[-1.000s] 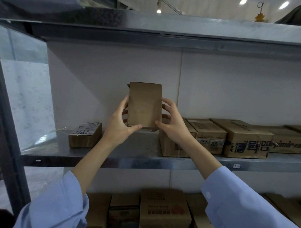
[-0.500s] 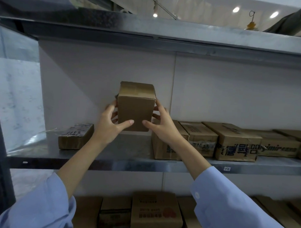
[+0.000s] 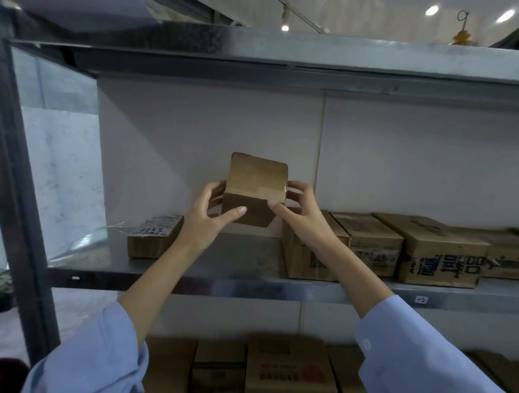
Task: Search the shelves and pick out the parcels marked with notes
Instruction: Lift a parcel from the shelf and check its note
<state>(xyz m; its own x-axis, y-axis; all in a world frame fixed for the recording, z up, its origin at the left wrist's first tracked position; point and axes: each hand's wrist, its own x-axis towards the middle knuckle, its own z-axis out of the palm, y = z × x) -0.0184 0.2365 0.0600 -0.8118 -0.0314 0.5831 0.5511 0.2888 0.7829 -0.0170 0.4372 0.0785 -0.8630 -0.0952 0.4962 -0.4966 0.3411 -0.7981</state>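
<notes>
A small plain brown cardboard parcel [image 3: 254, 187] is held in the air above the middle shelf [image 3: 238, 263], tilted so its taped top face shows. My left hand [image 3: 212, 216] grips its left side with the thumb under the front. My right hand [image 3: 300, 215] grips its right side. No note shows on the faces I can see. A flat parcel with a white printed label [image 3: 155, 236] lies on the shelf to the left. A row of brown boxes [image 3: 377, 247] stands on the shelf to the right, partly behind my right wrist.
A dark steel upright [image 3: 19, 205] frames the left end of the shelving. The upper shelf [image 3: 287, 53] hangs close overhead. More cardboard boxes [image 3: 284, 370] fill the lower shelf. A white wall panel backs the middle shelf.
Both hands have rotated the parcel forward, so its tall front face has tipped down and the taped top face now shows. The parcel stays above the same spot on the shelf.
</notes>
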